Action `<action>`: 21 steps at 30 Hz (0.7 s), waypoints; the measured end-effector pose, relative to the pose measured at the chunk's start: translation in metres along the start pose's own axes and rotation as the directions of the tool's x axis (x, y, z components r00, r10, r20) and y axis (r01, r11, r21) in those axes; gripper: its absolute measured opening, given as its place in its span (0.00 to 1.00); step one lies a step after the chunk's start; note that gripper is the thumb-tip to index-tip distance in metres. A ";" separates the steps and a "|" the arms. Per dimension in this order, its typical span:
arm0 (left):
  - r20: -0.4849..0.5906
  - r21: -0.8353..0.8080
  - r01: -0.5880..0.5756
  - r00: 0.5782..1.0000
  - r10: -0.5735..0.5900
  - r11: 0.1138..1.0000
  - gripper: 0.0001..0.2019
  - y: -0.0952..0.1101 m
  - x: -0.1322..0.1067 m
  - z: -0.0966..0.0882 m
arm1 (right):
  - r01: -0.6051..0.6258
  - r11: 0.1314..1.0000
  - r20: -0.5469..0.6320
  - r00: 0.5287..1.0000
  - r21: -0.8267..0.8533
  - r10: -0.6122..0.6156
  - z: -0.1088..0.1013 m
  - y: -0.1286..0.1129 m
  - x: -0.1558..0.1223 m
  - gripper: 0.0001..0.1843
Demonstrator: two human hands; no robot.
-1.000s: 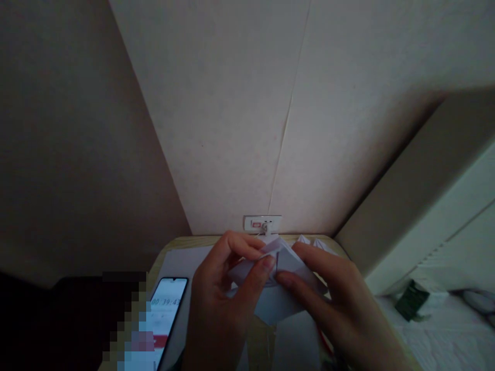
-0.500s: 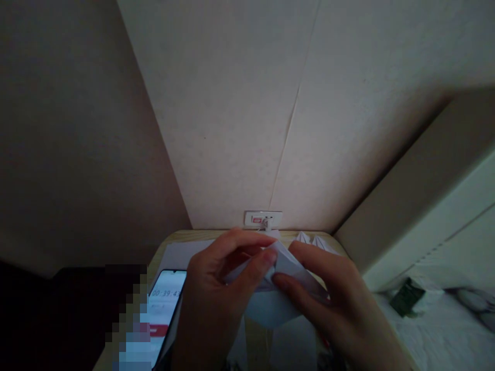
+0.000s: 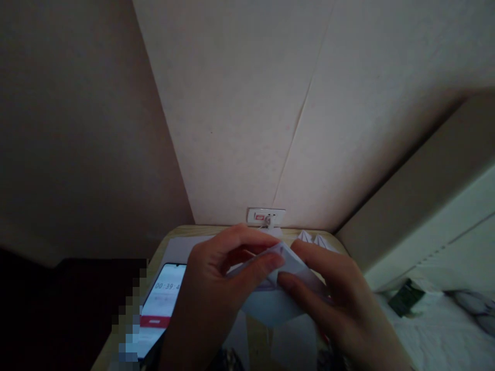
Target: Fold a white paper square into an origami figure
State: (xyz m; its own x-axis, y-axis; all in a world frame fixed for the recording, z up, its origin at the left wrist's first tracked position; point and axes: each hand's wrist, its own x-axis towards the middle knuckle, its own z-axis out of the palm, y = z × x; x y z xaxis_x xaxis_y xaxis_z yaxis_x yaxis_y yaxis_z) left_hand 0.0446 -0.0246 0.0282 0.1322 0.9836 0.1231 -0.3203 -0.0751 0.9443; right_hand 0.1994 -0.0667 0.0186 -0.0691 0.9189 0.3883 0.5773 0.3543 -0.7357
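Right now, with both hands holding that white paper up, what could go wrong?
The paper might crease or rip in the wrong spot, because both thumbs press close together near its top point.
The left hand partly hides the phone in this view, so lowering it might bump the phone.
The right hand might knock the little folded shapes just beyond it if it reached forward.

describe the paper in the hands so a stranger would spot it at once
Find the wooden table by the wall, below the socket. Above it, the left hand and right hand pinch one pale folded paper between them. Being held sets it apart from the small pointed paper pieces near the table's far right corner.
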 end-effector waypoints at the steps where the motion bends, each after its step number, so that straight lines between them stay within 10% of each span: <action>1: -0.013 0.007 -0.014 1.000 0.014 1.000 0.13 -0.001 0.000 0.000 | 0.003 1.000 -0.003 1.000 -0.005 -0.003 0.000 0.000 0.000 0.20; 21: 0.089 0.187 -0.242 0.969 0.229 0.952 0.13 -0.008 -0.001 0.000 | 0.131 0.991 -0.094 0.987 -0.014 -0.132 0.003 0.002 0.002 0.18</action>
State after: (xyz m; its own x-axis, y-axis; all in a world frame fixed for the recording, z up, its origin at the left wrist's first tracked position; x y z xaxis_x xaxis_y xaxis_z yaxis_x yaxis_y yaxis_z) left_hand 0.0467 -0.0250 0.0208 0.1377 0.9216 0.3630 -0.1620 -0.3406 0.9262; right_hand 0.1980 -0.0637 0.0163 -0.0677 0.8437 0.5325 0.5746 0.4693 -0.6705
